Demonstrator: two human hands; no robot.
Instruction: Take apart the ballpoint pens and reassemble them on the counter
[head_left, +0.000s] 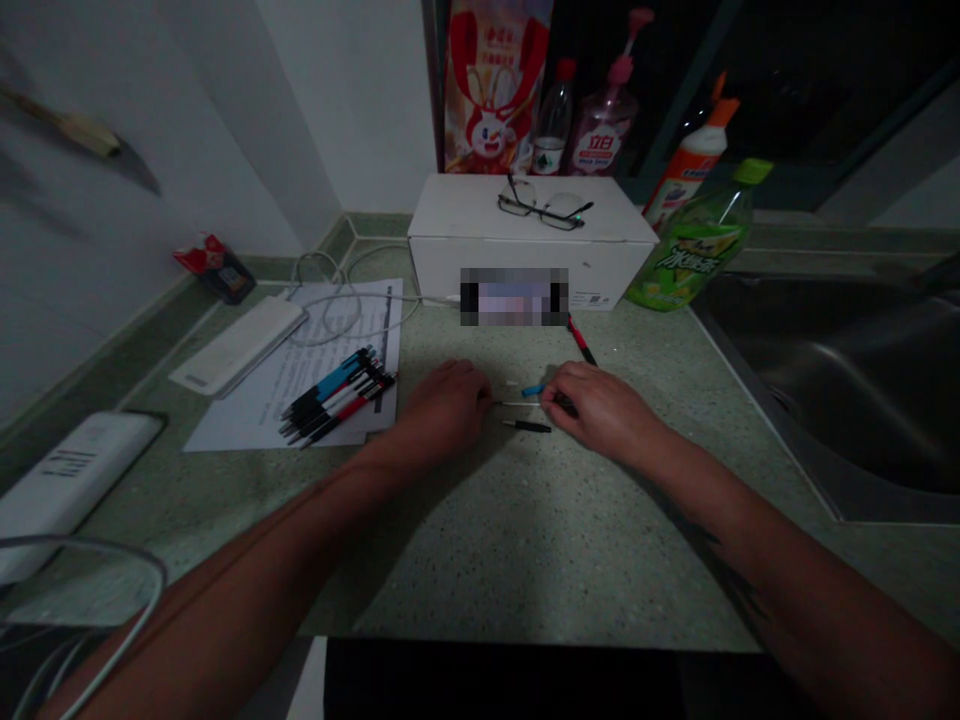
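Observation:
A thin pale pen refill (517, 404) spans the gap between my two hands, low over the counter. My left hand (448, 402) is closed, its thumb and fingertips pinching at the refill's left end. My right hand (598, 408) is closed too, with its fingertips around the right end; a dark piece shows under its fingers, too shaded to name. A short blue pen piece (532, 390) lies just beyond the refill, by my right fingertips. Nearer me rests a black pen piece (527, 426) with a pale tip. Behind my right hand is a red and black pen (581, 340).
Several click pens (337, 395) lie on printed sheets (262, 425) at left, near a white power bank (240, 343) and cable. A white box (442, 270) with glasses (546, 212) stands behind the hands. A green bottle (701, 250) leans beside the sink (832, 390).

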